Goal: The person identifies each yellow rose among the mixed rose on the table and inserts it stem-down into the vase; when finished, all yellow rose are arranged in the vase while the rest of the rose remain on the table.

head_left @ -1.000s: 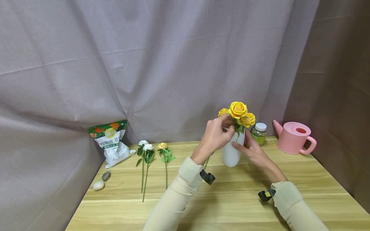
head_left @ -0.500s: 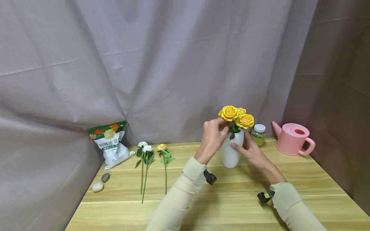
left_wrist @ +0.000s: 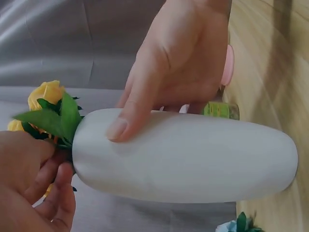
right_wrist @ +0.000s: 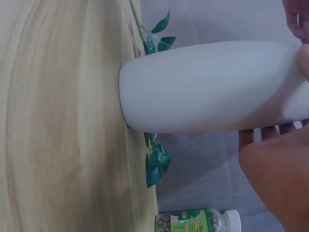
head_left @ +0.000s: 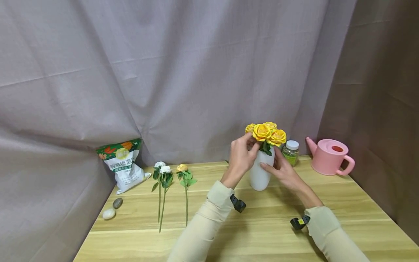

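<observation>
A tall white vase (head_left: 259,178) stands upright on the wooden table at centre right. Several yellow roses (head_left: 262,132) rise from its mouth, with green leaves (left_wrist: 70,116) hanging at the rim. My left hand (head_left: 240,154) pinches a stem just under the blooms, fingertips right at the vase mouth; the stem itself is mostly covered by the fingers. On the vase's right side my right hand (head_left: 288,174) grips the upper body, thumb (left_wrist: 118,129) on the near face and the other fingers behind.
Two white flowers (head_left: 165,169) and a pale orange one (head_left: 182,167) lie left of the hands. Farther left are a printed bag (head_left: 126,171) and two stones (head_left: 109,213). A lidded jar (head_left: 290,154) and pink watering can (head_left: 327,160) stand right. Leafy stems (right_wrist: 154,164) lie behind the vase.
The front yellow rose has come down and left, closer to the vase mouth, with my left hand at its stem. My right hand keeps its grip on the vase.
</observation>
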